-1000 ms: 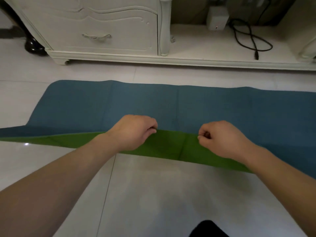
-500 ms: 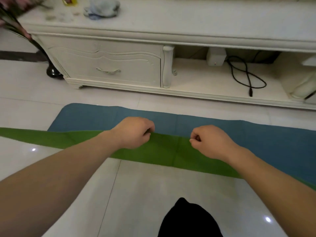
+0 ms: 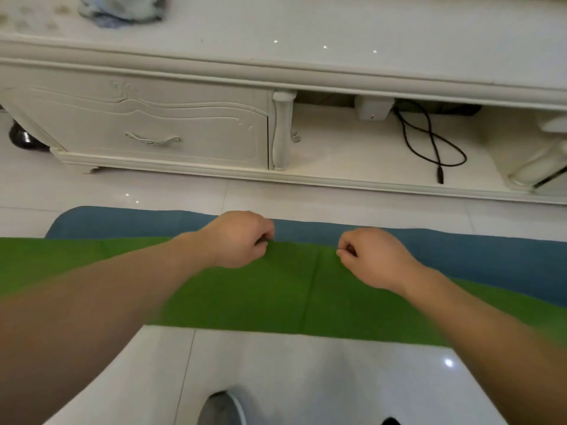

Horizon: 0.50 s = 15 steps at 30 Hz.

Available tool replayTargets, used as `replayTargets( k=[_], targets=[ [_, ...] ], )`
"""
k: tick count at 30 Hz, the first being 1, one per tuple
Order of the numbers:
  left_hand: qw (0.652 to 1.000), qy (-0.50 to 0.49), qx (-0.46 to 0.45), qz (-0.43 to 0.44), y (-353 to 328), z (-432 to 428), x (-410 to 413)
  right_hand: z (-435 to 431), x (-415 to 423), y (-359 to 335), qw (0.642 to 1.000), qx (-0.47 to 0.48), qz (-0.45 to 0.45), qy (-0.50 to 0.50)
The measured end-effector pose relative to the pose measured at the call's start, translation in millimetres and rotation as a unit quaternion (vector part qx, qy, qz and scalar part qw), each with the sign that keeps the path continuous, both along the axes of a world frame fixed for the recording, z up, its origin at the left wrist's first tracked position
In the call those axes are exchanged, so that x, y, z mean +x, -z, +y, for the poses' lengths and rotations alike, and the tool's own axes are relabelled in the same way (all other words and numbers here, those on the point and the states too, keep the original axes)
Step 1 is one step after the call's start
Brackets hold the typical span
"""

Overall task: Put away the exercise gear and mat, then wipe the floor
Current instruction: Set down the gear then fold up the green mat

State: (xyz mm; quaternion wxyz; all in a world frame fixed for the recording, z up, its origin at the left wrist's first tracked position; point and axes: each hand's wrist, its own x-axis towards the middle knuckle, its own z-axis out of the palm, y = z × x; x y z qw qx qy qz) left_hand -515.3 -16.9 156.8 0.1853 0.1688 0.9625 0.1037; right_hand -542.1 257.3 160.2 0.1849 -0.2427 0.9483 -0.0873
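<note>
Between left hand (image 3: 237, 239) and right hand (image 3: 372, 256), both pinch the mat (image 3: 276, 296) edge.

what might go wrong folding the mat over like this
1. The left hand and right hand pinch the mat edge close together near its middle, so the unheld ends may sag and the fold could land crooked.
2. The floor tiles look glossy, so the mat might slide toward the cabinet instead of folding flat.
</note>
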Motion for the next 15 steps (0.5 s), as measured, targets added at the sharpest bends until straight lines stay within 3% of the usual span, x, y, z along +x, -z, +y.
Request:
replayTargets(
  k=[6, 15],
  targets=[
    [0.999, -0.024, 0.026, -0.024, 29, -5, -46, -10, -54, 24, 0.999, 0.034, -0.017, -0.031],
    [0.998, -0.053, 0.009, 0.023, 121, -16, -113, -13, -122, 118, 0.996, -0.008, 0.063, -0.062]
  ],
)
